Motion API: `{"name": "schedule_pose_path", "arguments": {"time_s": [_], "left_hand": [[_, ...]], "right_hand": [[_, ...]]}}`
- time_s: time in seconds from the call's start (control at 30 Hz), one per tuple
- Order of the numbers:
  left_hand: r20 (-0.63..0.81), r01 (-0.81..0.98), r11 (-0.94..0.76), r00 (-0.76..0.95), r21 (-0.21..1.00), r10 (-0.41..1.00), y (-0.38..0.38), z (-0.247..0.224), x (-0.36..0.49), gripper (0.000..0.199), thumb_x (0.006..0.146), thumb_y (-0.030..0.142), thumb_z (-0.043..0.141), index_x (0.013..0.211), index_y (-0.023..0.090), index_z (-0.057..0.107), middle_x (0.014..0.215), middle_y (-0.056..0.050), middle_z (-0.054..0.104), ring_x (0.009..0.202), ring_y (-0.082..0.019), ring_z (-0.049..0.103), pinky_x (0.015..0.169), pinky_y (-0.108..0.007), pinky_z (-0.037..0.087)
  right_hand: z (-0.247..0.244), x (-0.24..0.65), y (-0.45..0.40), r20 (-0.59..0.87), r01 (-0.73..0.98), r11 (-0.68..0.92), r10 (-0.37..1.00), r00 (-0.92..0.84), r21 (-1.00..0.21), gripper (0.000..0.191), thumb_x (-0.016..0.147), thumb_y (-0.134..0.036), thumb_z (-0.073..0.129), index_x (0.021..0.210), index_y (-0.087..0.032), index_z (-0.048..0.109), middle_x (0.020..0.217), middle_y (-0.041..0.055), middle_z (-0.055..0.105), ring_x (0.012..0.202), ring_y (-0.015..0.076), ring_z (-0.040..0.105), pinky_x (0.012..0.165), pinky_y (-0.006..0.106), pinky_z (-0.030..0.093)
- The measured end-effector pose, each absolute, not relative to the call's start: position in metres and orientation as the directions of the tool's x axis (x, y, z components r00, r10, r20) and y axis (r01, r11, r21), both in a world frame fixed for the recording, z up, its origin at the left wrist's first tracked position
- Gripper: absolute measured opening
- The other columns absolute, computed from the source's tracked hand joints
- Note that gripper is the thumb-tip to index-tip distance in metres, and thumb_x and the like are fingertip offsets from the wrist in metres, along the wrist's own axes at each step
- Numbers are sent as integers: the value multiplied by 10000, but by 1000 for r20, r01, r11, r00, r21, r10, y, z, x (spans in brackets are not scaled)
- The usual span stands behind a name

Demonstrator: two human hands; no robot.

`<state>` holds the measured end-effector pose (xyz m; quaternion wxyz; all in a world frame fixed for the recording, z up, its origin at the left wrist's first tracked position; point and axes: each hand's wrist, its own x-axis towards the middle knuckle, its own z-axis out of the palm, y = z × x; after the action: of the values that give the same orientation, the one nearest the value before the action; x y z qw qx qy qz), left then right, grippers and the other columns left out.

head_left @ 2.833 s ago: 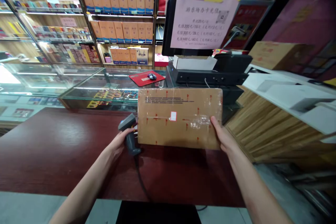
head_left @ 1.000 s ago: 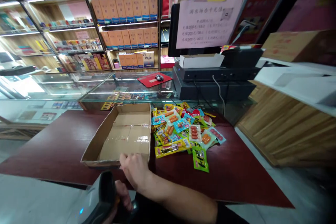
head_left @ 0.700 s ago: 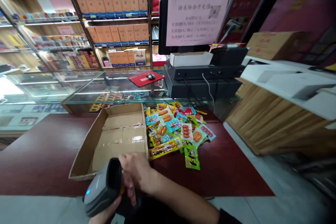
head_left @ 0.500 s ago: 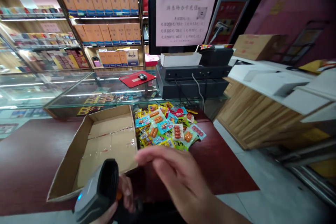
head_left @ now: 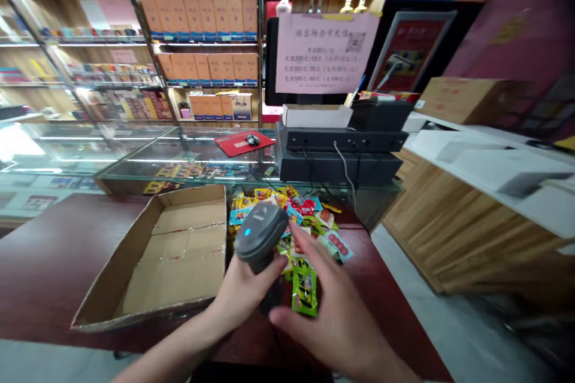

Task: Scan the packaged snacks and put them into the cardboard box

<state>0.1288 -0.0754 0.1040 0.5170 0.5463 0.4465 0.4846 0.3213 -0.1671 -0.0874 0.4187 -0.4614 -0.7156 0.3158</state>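
I saw the L hand [head_left: 242,292] gripping a dark-grey plastic pistol-shaped scanner [head_left: 262,232] above colourful plastic snack packets [head_left: 317,224]; R hand [head_left: 339,314] spread, just beside. Scanner seemed stiff, fairly light, poss. fragile; handle [head_left: 270,299] looked the best hold.

The left hand [head_left: 247,287] grips a dark-grey plastic scanner [head_left: 263,230]; at its four o'clock, the blurred right hand [head_left: 335,305] may be touching it. On the glossy dark-red bench [head_left: 40,251], colourful plastic sachets [head_left: 304,290] lie towards three o'clock, a shallow brown cardboard box [head_left: 121,269] at nine.
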Motion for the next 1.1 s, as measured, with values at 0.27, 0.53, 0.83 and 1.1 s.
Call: {"name": "schedule_pose_path", "arguments": {"time_s": [0.27, 0.53, 0.83, 1.1], "left_hand": [[132, 734, -383, 377, 562, 917, -26, 120, 93, 467, 773, 437, 610, 1172, 194, 609, 1113, -116, 641, 1022, -274, 624, 905, -398, 482], [-252, 977, 30, 25, 211, 967, 30, 78, 33, 320, 861, 382, 417, 967, 144, 602, 775, -117, 698, 583, -210, 669, 580, -283, 493], [-231, 959, -184, 233, 216, 945, 2, 83, 14, 201, 798, 267, 481, 860, 177, 649, 763, -116, 700, 717, -251, 690, 651, -305, 498], [104, 972, -230, 233, -40, 967, 68, 101, 51, 349, 863, 334, 480, 1049, 110, 672, 1105, -217, 648, 1165, -366, 542, 935, -464, 428]], "right_hand": [[111, 262, 6, 109, -215, 71, 979, -171, -974, 357, 800, -439, 659, 1041, -177, 666, 1030, 89, 711, 909, 241, 684, 754, 357, 565], [139, 339, 20, 172, 92, 188, 972, -161, -978, 313, 804, -439, 678, 823, -128, 658, 533, 8, 589, 441, 105, 531, 445, 214, 443], [136, 331, 16, 125, 279, 189, 965, -231, -941, 266, 758, -398, 691, 666, -171, 587, 476, 3, 555, 420, 117, 498, 418, 229, 429], [124, 320, 18, 56, 238, 119, 965, -255, -964, 295, 755, -428, 692, 662, -190, 544, 468, -11, 534, 398, 121, 484, 408, 245, 414]]}}
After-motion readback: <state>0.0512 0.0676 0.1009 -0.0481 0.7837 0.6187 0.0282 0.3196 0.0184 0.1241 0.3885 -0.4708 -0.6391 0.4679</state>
